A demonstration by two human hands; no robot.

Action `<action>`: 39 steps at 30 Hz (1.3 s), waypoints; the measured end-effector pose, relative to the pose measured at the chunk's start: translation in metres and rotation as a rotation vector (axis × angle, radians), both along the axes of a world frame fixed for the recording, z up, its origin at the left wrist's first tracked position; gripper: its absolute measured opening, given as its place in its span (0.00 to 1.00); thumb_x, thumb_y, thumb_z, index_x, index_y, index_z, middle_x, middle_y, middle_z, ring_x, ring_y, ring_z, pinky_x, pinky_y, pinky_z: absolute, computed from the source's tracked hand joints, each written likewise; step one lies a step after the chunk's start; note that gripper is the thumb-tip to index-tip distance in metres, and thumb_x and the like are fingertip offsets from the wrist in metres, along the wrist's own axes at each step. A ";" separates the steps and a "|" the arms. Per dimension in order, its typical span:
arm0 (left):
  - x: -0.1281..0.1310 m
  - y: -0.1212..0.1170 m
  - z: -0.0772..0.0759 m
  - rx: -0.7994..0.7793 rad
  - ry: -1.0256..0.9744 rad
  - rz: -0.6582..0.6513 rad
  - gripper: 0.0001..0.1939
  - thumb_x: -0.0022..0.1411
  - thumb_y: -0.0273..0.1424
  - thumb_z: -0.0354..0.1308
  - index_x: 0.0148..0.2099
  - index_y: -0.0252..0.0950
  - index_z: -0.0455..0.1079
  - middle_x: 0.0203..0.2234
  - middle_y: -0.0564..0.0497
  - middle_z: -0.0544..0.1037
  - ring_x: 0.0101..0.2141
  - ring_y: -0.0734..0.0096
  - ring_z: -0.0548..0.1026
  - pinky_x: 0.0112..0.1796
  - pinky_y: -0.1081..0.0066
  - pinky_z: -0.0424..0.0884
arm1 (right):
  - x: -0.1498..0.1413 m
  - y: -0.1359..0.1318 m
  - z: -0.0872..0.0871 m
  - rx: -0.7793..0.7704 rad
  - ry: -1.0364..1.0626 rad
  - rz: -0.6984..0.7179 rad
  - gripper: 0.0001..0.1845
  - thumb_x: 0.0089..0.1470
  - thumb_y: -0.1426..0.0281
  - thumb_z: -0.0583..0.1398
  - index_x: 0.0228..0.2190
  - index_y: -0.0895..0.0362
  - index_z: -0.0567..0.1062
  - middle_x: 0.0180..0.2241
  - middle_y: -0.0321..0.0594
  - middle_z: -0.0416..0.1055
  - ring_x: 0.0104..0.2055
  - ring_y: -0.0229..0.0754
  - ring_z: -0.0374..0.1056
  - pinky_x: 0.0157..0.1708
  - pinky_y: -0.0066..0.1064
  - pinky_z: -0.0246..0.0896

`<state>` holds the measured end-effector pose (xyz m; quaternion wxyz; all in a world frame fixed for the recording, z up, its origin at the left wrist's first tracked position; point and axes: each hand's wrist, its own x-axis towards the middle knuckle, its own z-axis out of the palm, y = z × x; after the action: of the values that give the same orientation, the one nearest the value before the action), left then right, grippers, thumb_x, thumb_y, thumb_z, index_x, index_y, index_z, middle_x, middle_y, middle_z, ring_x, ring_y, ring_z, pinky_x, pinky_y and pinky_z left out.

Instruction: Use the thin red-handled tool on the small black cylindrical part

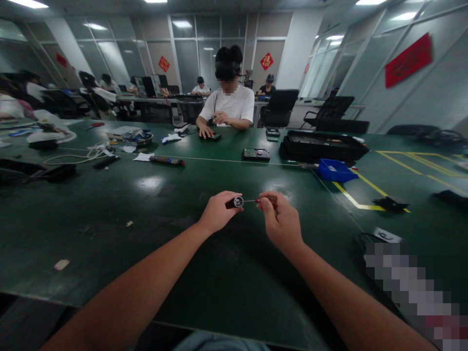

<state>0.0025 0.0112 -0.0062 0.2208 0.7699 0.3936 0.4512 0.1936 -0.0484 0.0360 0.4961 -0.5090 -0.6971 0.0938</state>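
Observation:
My left hand (218,213) is closed around a small dark cylindrical part whose round, silvery end (238,202) faces me. Its exact kind cannot be made out. In my right hand (283,217) I grip a thin screwdriver (252,200) by its handle, the fingers pinched near a red collar. The shaft points left, and its tip meets the edge of the round end; whether it sits in a screw is too small to tell. Both hands are held above the green table (234,273), and my right fingers cover most of the handle.
Farther off lie a circuit board device (256,154), a blue bin (335,170), a long black housing (323,146) and a dark rod-shaped tool (167,160). A white cable (78,157) curls at left. Opposite sits a person (234,105) with a hand on another device.

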 end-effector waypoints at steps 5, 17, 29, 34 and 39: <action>-0.001 0.000 -0.001 -0.005 -0.002 -0.011 0.20 0.55 0.28 0.70 0.51 0.38 0.77 0.46 0.46 0.80 0.46 0.61 0.78 0.51 0.58 0.73 | 0.001 -0.002 0.005 0.045 -0.124 -0.081 0.15 0.58 0.58 0.63 0.28 0.56 0.73 0.23 0.34 0.73 0.20 0.35 0.66 0.24 0.28 0.57; -0.001 0.000 0.000 -0.006 0.007 -0.014 0.18 0.56 0.29 0.69 0.50 0.37 0.77 0.45 0.47 0.80 0.46 0.62 0.78 0.51 0.60 0.73 | 0.002 -0.001 0.002 0.158 -0.226 -0.098 0.22 0.56 0.57 0.65 0.19 0.56 0.67 0.15 0.28 0.63 0.16 0.30 0.57 0.20 0.26 0.49; -0.001 -0.001 0.001 -0.004 0.007 -0.020 0.18 0.56 0.30 0.69 0.50 0.38 0.77 0.45 0.46 0.80 0.46 0.62 0.78 0.50 0.59 0.73 | 0.002 -0.003 0.003 0.098 -0.238 -0.121 0.24 0.56 0.52 0.62 0.18 0.54 0.67 0.15 0.31 0.66 0.16 0.33 0.58 0.21 0.28 0.53; -0.002 0.000 0.000 0.009 0.014 -0.009 0.19 0.55 0.28 0.69 0.50 0.38 0.77 0.46 0.46 0.80 0.46 0.62 0.78 0.50 0.59 0.73 | 0.001 -0.003 0.005 0.061 -0.187 0.011 0.11 0.59 0.60 0.62 0.30 0.54 0.75 0.25 0.36 0.75 0.24 0.38 0.70 0.27 0.30 0.62; -0.002 0.001 -0.002 0.017 0.014 -0.012 0.18 0.55 0.28 0.69 0.50 0.38 0.77 0.45 0.47 0.81 0.46 0.62 0.78 0.49 0.60 0.73 | -0.001 -0.005 0.005 0.000 -0.186 0.178 0.08 0.61 0.65 0.59 0.41 0.54 0.73 0.34 0.39 0.78 0.34 0.42 0.75 0.36 0.33 0.67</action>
<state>0.0004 0.0123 -0.0085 0.2141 0.7772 0.3866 0.4480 0.1930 -0.0539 0.0412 0.4189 -0.4515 -0.7826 0.0898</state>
